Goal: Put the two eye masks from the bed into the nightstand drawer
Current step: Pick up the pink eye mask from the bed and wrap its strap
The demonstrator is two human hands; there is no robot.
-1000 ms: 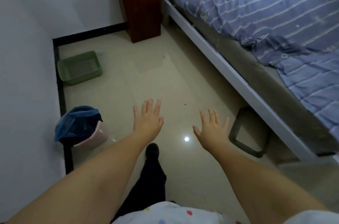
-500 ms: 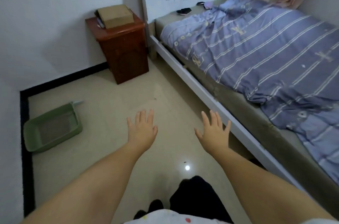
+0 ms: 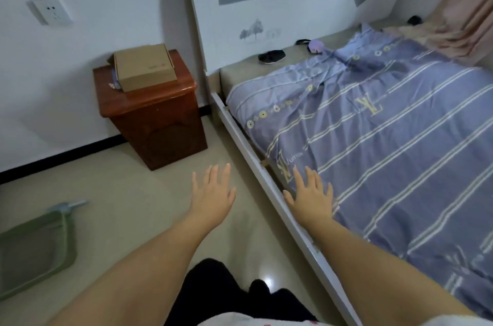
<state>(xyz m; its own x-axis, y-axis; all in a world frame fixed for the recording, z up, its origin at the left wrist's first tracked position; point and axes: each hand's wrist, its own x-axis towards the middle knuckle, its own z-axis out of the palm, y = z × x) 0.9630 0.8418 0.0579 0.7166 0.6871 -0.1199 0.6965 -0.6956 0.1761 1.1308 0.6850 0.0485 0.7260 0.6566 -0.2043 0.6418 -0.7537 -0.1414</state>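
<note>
Both the left hand [image 3: 213, 193] and right hand [image 3: 312, 196] are released and empty; the black eye mask [image 3: 271, 56] and purple eye mask [image 3: 316, 46] lie well ahead by the bed's headboard [image 3: 266, 18], nearer the right hand.

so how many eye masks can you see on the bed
2. A black eye mask lies on the bare mattress by the headboard, nearer the nightstand side. A purple eye mask lies further right, at the quilt's top edge. More could be hidden under the quilt.

Green tray [image 3: 32, 251] cut off left
</note>
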